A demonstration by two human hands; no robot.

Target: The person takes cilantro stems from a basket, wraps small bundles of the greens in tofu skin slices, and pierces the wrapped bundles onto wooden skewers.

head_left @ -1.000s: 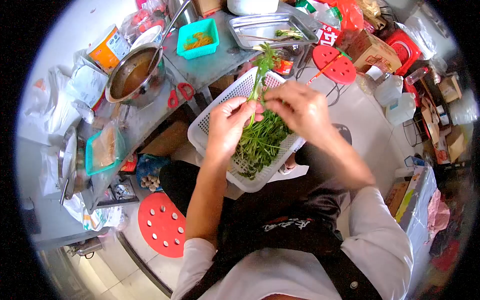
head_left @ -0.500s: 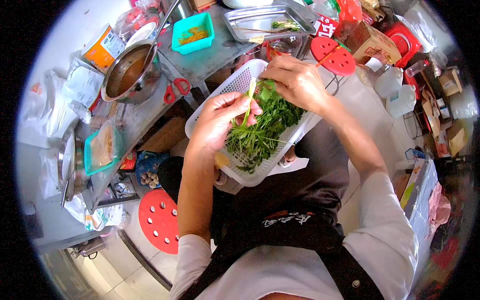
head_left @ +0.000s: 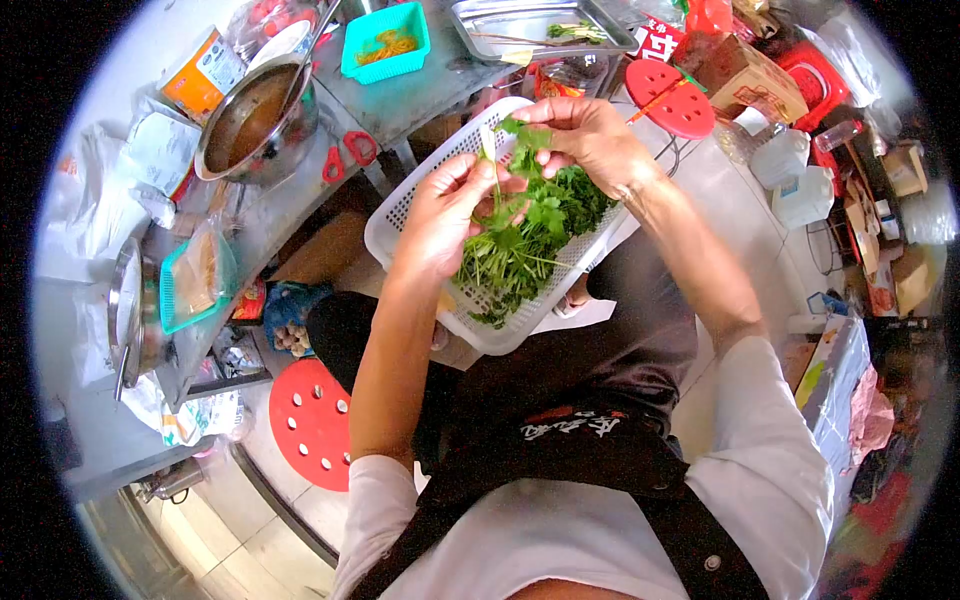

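Note:
My left hand (head_left: 452, 212) pinches a pale stem end of a cilantro sprig (head_left: 545, 212), whose leaves hang between my hands. The fingers of my right hand (head_left: 592, 145) are closed on the upper leaves of the sprig; the exact contact is partly hidden. Beneath both hands is a white perforated plastic basket (head_left: 390, 222), tilted across my lap. A heap of leafy green cilantro (head_left: 510, 270) lies in it, stems toward the left and leaves toward the right.
On the metal table to the left are a steel pot (head_left: 215, 165) of brown liquid, red-handled scissors (head_left: 348, 156) and a teal basket (head_left: 388, 68). A steel tray (head_left: 470, 42) stands at the back. Red stools (head_left: 310, 425) flank me; boxes and jugs (head_left: 803, 195) line the right.
My right hand has shifted slightly and turned, with its fingers now at the sprig's upper leaves. More of the sprig shows between the hands. The view has moved slightly.

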